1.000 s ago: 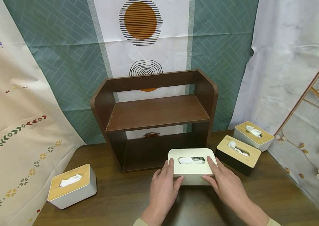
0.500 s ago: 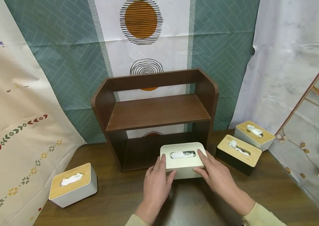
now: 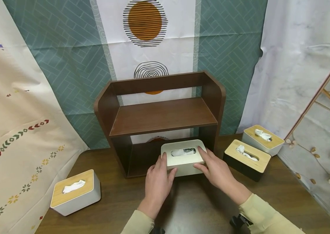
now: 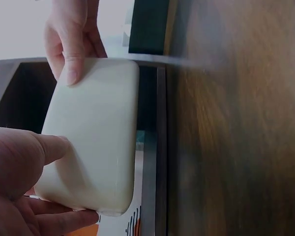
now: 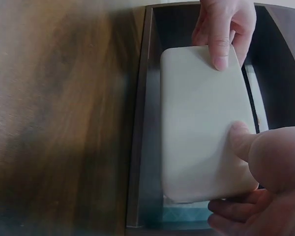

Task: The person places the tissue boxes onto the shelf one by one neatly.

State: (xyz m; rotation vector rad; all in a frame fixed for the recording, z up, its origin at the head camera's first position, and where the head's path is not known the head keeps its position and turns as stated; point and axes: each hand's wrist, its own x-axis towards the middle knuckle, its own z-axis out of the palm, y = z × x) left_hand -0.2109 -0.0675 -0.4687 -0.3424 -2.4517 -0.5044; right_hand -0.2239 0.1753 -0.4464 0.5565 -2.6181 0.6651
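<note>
A cream tissue box [image 3: 184, 164] with a slot in its top is held level between both hands, in front of the lower opening of a dark brown shelf [image 3: 165, 115]. My left hand [image 3: 157, 182] grips its left end, thumb on the front face. At the right end my right hand [image 3: 216, 169] holds it the same way. The left wrist view shows the box's smooth front [image 4: 91, 132] with a thumb from each hand on it. In the right wrist view the box [image 5: 201, 123] hovers before the shelf's lower compartment. The fingers behind the box are partly hidden.
A white tissue box with a wooden lid [image 3: 75, 191] stands at the left. To the right are a black one with a wooden lid [image 3: 247, 159] and a white one [image 3: 262, 139] behind it. Patterned cloths [image 3: 74, 65] hang around the wooden table [image 3: 118, 208].
Both hands have carried the cream tissue box leftward and away from me, toward the shelf's lower opening. The other tissue boxes and the shelf have stayed put.
</note>
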